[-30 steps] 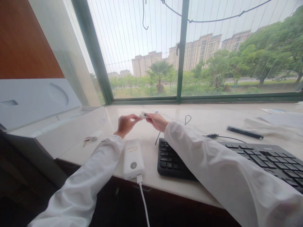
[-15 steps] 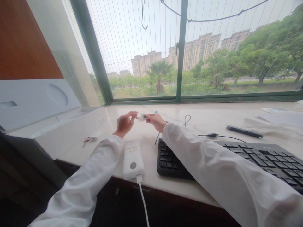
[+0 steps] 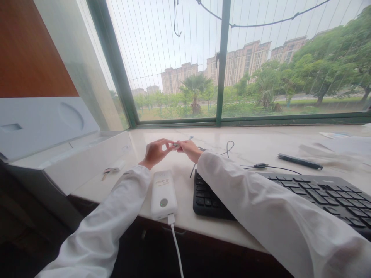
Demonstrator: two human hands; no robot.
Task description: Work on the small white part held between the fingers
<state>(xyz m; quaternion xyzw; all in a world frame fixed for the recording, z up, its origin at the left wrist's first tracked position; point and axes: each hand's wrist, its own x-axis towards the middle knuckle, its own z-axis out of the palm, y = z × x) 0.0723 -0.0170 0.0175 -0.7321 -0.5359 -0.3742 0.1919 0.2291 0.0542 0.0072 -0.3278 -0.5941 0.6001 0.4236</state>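
Above the pale window-sill counter [image 3: 249, 148] my two hands meet in the middle of the view. My left hand [image 3: 155, 152] pinches with thumb and forefinger, and my right hand [image 3: 189, 148] pinches from the other side. Between the fingertips sits a small dark and whitish object [image 3: 175, 144] that I cannot make out. Both arms wear white sleeves. My right forearm lies over the left end of a black keyboard [image 3: 319, 197]. A white power bank [image 3: 163, 195] with a white cable lies just below my left wrist.
A white open box [image 3: 72, 158] stands at the left, with a small key-like item [image 3: 111, 170] on the counter beside it. A thin black cable [image 3: 261, 166] and a dark pen [image 3: 300, 161] lie beyond the keyboard. Papers sit far right. A barred window runs along the back.
My left hand's fingers, apart half a second ago, have closed back onto the small object. Both hands stay in the same spot.
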